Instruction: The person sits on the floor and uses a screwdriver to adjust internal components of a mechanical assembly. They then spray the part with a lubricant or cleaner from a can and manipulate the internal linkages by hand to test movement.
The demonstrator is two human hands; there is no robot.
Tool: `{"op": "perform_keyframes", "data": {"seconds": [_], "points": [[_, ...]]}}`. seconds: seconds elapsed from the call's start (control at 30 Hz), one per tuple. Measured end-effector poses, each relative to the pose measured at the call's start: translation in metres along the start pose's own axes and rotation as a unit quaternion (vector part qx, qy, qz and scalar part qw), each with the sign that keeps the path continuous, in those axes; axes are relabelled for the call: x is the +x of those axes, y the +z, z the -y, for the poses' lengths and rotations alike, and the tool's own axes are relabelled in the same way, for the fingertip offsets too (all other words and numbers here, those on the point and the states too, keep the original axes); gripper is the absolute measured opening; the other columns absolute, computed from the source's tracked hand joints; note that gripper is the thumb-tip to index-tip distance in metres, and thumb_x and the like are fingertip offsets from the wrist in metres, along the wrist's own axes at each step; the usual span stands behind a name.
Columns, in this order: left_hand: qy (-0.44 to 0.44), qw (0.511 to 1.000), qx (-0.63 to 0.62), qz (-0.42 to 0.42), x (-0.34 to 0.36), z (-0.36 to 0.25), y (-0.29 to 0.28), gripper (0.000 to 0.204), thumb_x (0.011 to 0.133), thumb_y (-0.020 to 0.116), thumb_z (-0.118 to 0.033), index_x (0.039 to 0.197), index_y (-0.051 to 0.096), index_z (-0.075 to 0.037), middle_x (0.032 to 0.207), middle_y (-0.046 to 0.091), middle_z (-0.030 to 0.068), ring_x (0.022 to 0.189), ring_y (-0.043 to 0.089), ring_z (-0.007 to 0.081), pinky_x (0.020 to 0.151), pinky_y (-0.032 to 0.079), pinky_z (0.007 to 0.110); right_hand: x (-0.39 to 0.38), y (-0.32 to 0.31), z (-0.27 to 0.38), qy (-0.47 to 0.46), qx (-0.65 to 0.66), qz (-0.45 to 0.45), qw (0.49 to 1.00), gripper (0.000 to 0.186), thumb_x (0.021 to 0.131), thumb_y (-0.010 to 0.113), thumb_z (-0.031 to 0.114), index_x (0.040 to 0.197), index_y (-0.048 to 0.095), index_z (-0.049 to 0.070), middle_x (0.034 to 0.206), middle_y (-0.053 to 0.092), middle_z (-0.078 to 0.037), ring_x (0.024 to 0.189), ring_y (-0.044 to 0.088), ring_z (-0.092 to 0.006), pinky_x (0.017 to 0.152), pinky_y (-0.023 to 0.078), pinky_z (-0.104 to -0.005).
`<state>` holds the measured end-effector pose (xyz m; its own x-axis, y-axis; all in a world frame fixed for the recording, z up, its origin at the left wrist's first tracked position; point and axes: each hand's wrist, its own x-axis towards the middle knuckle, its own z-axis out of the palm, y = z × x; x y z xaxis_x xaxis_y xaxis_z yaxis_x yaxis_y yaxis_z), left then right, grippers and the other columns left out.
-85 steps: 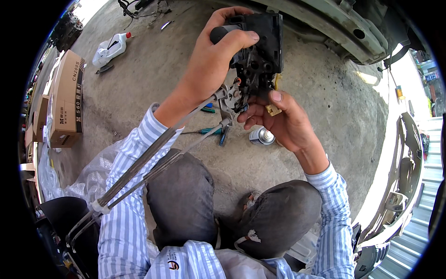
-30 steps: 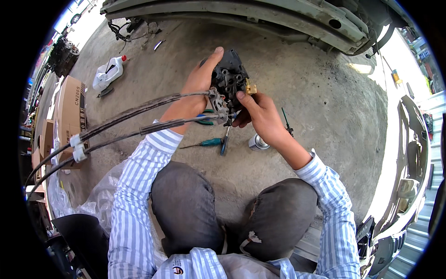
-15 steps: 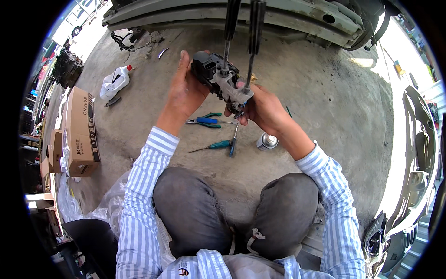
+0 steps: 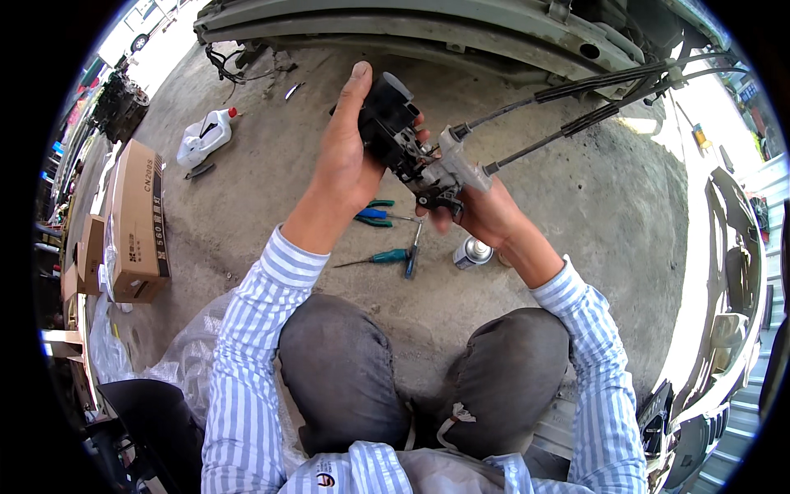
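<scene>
A black mechanical unit [image 4: 388,123] with a pale grey metal bracket [image 4: 454,165] hangs in the air in front of my knees. My left hand [image 4: 347,165] is closed round its black body, thumb pointing up along the side. On the bracket end, my right hand [image 4: 494,216] grips from below; its fingers are partly hidden behind the part. Two black sheathed cables [image 4: 592,115] run from the bracket out to the upper right. What the unit belongs to I cannot make out.
On the concrete floor lie pliers [image 4: 372,215], a teal-handled screwdriver [image 4: 388,257] and a blue-handled tool [image 4: 412,260]. A spray can [image 4: 473,252] stands close by. Left are a white jug [image 4: 206,136] and a cardboard box [image 4: 136,239]. A metal beam [image 4: 428,31] crosses the far side.
Both hands have turned the unit, so its cables, upright before, now slant off to the right. The bracket end has moved slightly right, and my left hand has shifted a little right.
</scene>
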<state>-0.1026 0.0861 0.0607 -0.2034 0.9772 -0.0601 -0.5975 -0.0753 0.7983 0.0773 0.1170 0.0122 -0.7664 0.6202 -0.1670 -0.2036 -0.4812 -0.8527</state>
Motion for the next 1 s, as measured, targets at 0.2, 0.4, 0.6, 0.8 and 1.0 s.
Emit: {"op": "perform_keyframes", "data": {"seconds": [0.2, 0.4, 0.6, 0.8, 1.0], "points": [[-0.01, 1.0, 0.026, -0.001, 0.001, 0.003, -0.004, 0.043, 0.09, 0.068, -0.05, 0.096, 0.062, -0.008, 0.086, 0.063, 0.0038, 0.079, 0.063, 0.0164, 0.071, 0.055, 0.036, -0.002, -0.011, -0.01, 0.012, -0.051, 0.013, 0.999, 0.045, 0.104, 0.044, 0.041, 0.118, 0.057, 0.0, 0.086, 0.069, -0.014, 0.064, 0.065, -0.0175, 0.057, 0.053, -0.0295], [0.031, 0.996, 0.085, 0.014, 0.001, 0.003, -0.014, 0.041, 0.092, 0.066, -0.048, 0.102, 0.063, -0.008, 0.09, 0.064, 0.0031, 0.084, 0.064, 0.0159, 0.076, 0.057, 0.038, -0.008, -0.017, -0.02, 0.02, -0.128, -0.033, 0.991, 0.029, 0.1, 0.054, 0.021, 0.115, 0.057, -0.003, 0.094, 0.068, -0.013, 0.077, 0.07, -0.0206, 0.066, 0.058, -0.0305], [0.021, 0.996, 0.092, 0.004, 0.004, 0.003, -0.021, 0.037, 0.092, 0.069, -0.044, 0.104, 0.064, -0.009, 0.093, 0.065, 0.0027, 0.085, 0.064, 0.0144, 0.074, 0.055, 0.035, -0.011, -0.025, -0.016, 0.046, -0.109, -0.01, 0.993, 0.027, 0.096, 0.06, 0.015, 0.112, 0.057, -0.006, 0.1, 0.064, -0.012, 0.091, 0.071, -0.0245, 0.073, 0.059, -0.0322], [0.037, 0.994, 0.101, -0.008, 0.004, 0.003, -0.014, 0.036, 0.091, 0.071, -0.038, 0.109, 0.064, -0.007, 0.099, 0.066, 0.004, 0.088, 0.065, 0.0151, 0.075, 0.054, 0.034, -0.012, -0.028, -0.018, 0.051, -0.087, -0.015, 0.995, 0.028, 0.096, 0.062, 0.017, 0.111, 0.058, -0.006, 0.101, 0.064, -0.013, 0.092, 0.071, -0.0257, 0.074, 0.059, -0.0328], [-0.004, 0.994, 0.11, 0.021, 0.0, 0.0, -0.016, 0.033, 0.092, 0.07, -0.033, 0.113, 0.064, -0.008, 0.103, 0.066, 0.0048, 0.094, 0.064, 0.0178, 0.078, 0.054, 0.039, -0.014, -0.03, -0.021, 0.054, -0.079, -0.011, 0.995, 0.025, 0.097, 0.061, 0.017, 0.107, 0.06, -0.007, 0.095, 0.067, -0.014, 0.088, 0.072, -0.0253, 0.074, 0.059, -0.0324]]}}
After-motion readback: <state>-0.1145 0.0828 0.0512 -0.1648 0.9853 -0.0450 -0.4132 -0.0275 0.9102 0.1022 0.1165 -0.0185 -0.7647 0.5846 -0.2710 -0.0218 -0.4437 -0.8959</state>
